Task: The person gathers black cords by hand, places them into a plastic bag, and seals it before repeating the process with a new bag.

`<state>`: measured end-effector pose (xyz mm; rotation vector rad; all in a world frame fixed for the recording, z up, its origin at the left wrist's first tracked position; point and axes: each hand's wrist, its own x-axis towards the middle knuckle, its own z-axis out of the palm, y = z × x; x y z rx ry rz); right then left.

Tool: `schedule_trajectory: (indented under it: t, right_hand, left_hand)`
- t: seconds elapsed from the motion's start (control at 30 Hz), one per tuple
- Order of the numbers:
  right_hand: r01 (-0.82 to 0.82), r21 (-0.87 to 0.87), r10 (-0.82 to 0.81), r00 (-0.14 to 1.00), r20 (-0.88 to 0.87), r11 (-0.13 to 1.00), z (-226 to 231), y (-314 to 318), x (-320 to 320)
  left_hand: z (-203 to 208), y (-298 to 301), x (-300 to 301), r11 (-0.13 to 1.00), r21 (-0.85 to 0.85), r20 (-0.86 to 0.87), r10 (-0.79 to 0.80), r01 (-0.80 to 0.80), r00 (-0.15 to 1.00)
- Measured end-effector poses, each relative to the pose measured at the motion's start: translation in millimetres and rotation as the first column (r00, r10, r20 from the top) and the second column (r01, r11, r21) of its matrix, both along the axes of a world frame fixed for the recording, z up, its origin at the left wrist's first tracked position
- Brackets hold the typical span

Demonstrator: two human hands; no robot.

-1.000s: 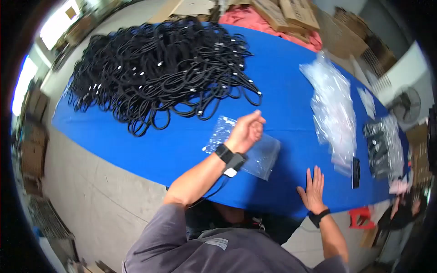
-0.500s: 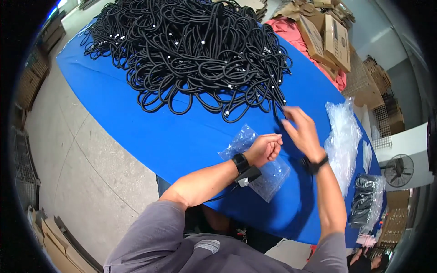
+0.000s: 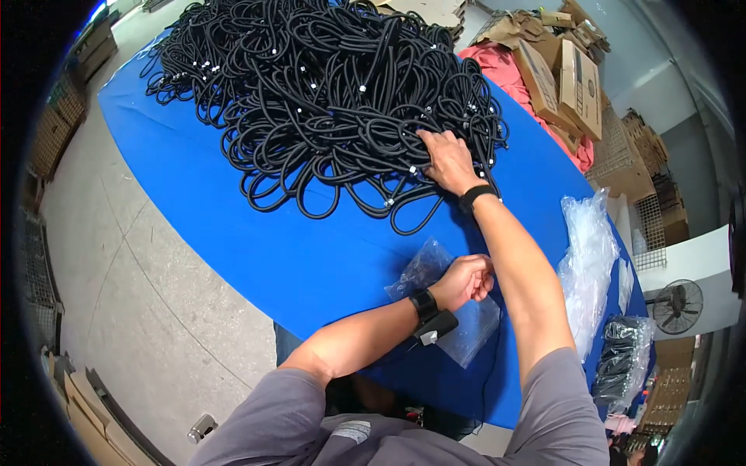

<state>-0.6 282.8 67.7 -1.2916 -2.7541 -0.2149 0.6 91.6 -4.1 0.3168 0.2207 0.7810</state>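
Observation:
A big tangled heap of black cord loops [image 3: 334,101] with small white pieces on them covers the far part of the table. At the heap's near right edge, my right hand [image 3: 451,161] reaches onto the loops, fingers bent and apart, touching them from above. Closer to me, my left hand [image 3: 465,281] is curled closed over a clear plastic bag [image 3: 472,334] lying flat; whatever its fingers may hold is hidden. A black strap with a small black box [image 3: 437,328] is on my left wrist, and a black band [image 3: 475,196] on my right.
The blue-covered table [image 3: 272,256] holds a stack of clear plastic bags [image 3: 587,268] at the right and a plastic-wrapped black bundle [image 3: 624,353] nearer me. Cardboard boxes [image 3: 581,89] lie on pink cloth [image 3: 497,66] beyond. A fan [image 3: 678,306] stands at the right.
My right hand has moved forward and left, from beside the heap onto the cord loops. My left hand stays closed over the plastic bag, slightly lower in view.

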Motion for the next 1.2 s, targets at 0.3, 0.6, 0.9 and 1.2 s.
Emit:
schedule_trajectory:
  t: [0.3, 0.6, 0.9, 1.2]
  right_hand:
    - [0.111, -0.049, -0.121, 0.872, -0.475, 0.993, 78, 1, 71]
    - [0.393, -0.38, -0.467, 0.875, -0.123, 0.837, 73, -50, 112]
    - [-0.039, -0.123, -0.013, 0.918, -0.396, 0.992, 96, 29, 36]
    - [0.508, -0.228, -0.549, 0.68, -0.486, 0.831, 28, 59, -80]
  left_hand:
    - [2, 1, -3, 0.998, 0.056, -0.058, -0.015, 0.018, 0.998]
    - [-1, 2, -2, 0.997, 0.07, -0.049, -0.023, 0.027, 0.999]
    - [-1, 2, 2, 0.998, 0.047, -0.034, -0.038, 0.04, 0.999]
    - [9, -5, 12, 0.965, -0.223, -0.06, 0.126, -0.137, 0.99]
